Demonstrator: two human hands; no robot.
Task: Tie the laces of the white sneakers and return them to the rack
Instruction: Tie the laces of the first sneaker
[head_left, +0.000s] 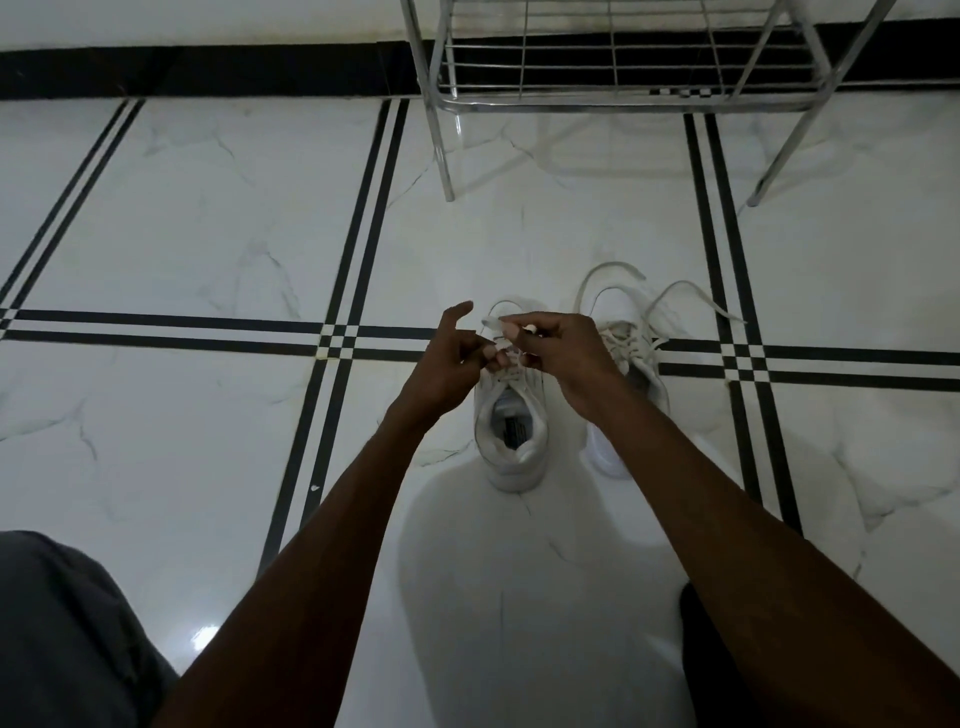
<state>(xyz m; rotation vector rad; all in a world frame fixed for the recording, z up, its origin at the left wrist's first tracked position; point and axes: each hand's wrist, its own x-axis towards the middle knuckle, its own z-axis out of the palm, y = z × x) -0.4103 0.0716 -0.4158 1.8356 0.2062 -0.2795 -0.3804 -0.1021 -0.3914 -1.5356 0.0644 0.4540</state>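
Observation:
Two white sneakers stand side by side on the tiled floor, toes pointing away from me. Over the left sneaker (511, 447) my left hand (447, 358) and my right hand (556, 345) meet above its tongue, each pinching part of its white lace (493, 325). My hands hide the front half of that shoe. The right sneaker (641, 364) sits just beyond my right wrist, its laces (675, 299) untied and sprawled loose over the floor. The metal shoe rack (597, 101) stands farther ahead at the top of the view.
White marble floor tiles with black double stripes (353, 291) spread all around. The rack's thin legs (447, 171) reach the floor ahead of the shoes. A black skirting runs along the wall. My grey-clothed knee (62, 623) fills the lower left corner.

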